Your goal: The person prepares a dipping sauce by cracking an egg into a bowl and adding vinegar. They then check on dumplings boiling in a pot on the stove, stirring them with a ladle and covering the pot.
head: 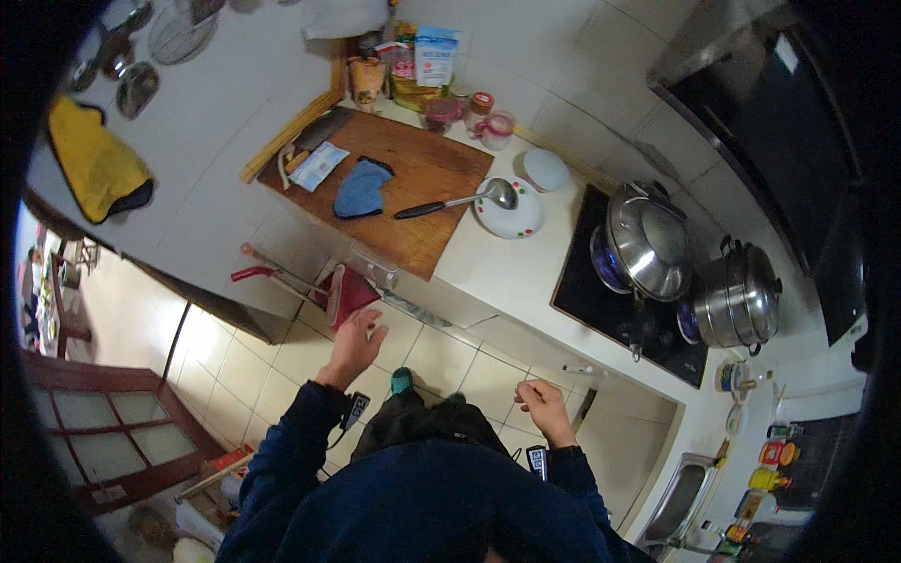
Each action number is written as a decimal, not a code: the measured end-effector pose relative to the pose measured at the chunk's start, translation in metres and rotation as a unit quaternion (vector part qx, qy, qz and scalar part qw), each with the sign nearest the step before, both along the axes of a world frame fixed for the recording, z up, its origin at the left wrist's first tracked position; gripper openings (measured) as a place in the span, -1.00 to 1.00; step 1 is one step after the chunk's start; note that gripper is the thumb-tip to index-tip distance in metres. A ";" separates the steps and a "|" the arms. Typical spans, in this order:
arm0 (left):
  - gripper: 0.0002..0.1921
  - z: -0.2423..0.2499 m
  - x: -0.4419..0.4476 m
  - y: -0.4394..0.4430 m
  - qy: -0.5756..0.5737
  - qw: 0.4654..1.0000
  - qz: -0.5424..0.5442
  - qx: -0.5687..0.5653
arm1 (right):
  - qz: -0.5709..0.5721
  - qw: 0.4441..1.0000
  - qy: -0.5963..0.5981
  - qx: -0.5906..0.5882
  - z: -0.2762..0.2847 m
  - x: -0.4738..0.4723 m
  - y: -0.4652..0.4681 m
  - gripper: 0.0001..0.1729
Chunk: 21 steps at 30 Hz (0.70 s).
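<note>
Both hands hang over the tiled floor in front of my body, away from the counter. My left hand (pixel 355 346) has its fingers apart and holds nothing, nearest the red dustpan (pixel 352 299) on the floor. With loosely curled fingers, my right hand (pixel 545 408) stays below the counter edge; what its palm holds, if anything, is hidden. On the wooden cutting board (pixel 415 169) lie a blue cloth mitt (pixel 362 188), a cleaver (pixel 322 129) and a white-blue packet (pixel 319 166). A ladle (pixel 504 193) spans from the board onto a white plate (pixel 524 219).
Blue flames burn under a lidded wok (pixel 649 246) and a steel steamer pot (pixel 739 295) on the black gas hob (pixel 605 324). Jars stand by the wall beyond the board. A sink (pixel 679 496) is at the right; a glazed door (pixel 116 429) stands at the left.
</note>
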<state>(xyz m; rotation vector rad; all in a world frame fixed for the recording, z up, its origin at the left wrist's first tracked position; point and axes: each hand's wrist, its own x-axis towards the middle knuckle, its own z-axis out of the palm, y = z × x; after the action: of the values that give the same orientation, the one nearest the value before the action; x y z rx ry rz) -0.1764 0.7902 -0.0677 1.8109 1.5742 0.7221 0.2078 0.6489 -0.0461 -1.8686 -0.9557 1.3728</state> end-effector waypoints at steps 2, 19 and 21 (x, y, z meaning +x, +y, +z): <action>-0.66 -0.005 0.012 0.034 0.039 0.998 -0.013 0.053 | -0.004 1.000 0.010 0.020 -0.003 0.007 -0.010 -0.74; -0.44 -0.029 0.078 0.244 0.270 0.953 -0.074 0.115 | -0.255 0.967 0.012 -0.003 -0.007 0.045 -0.058 -0.68; -0.45 -0.028 0.083 0.249 0.313 0.937 -0.087 0.126 | -0.279 0.960 0.014 -0.024 -0.007 0.039 -0.060 -0.67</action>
<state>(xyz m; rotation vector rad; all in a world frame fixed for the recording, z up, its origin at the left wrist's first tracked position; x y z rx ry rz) -0.0931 1.0395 -0.0961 2.5085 1.7215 0.2754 0.2465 0.5890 -0.0534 -1.9461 -0.3322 1.0755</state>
